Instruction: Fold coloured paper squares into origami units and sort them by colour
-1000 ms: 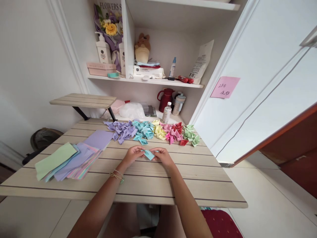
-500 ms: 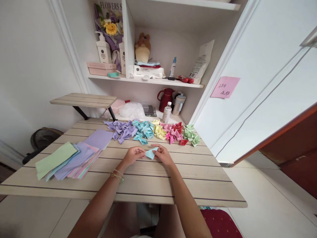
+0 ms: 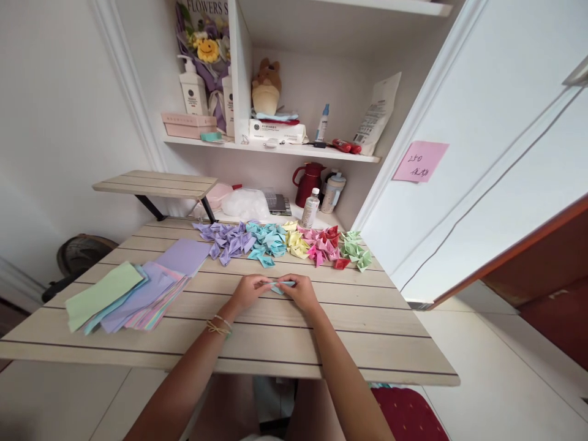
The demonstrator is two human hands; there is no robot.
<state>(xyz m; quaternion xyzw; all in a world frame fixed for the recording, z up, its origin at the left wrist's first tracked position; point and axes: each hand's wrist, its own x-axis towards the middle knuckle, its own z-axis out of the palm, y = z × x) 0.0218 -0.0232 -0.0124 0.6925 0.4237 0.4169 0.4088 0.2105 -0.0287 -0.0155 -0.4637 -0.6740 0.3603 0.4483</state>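
Note:
A small folded piece of light blue paper (image 3: 277,288) is pinched between my two hands, low over the front-middle of the table. My left hand (image 3: 249,291) grips its left side, fingers closed. On the opposite side my right hand (image 3: 301,292) has thumb and fingers closed on it. Part of the paper is hidden behind the fingers. Beyond my hands lies a row of folded paper boats grouped by colour: purple ones (image 3: 229,240), blue ones (image 3: 267,240), yellow ones (image 3: 296,244), pink and red ones (image 3: 324,245), and green ones (image 3: 356,252).
Fanned sheets of coloured paper (image 3: 138,294) lie at the table's left. Behind them stands a small raised wooden shelf (image 3: 156,182). A plastic bottle (image 3: 310,209) and a dark red jug (image 3: 309,184) stand at the back, below a white shelf (image 3: 275,149) holding various items.
The blue paper now shows as a narrower sliver between my hands. My fingers have drawn closer together on it, and the right hand has shifted slightly left.

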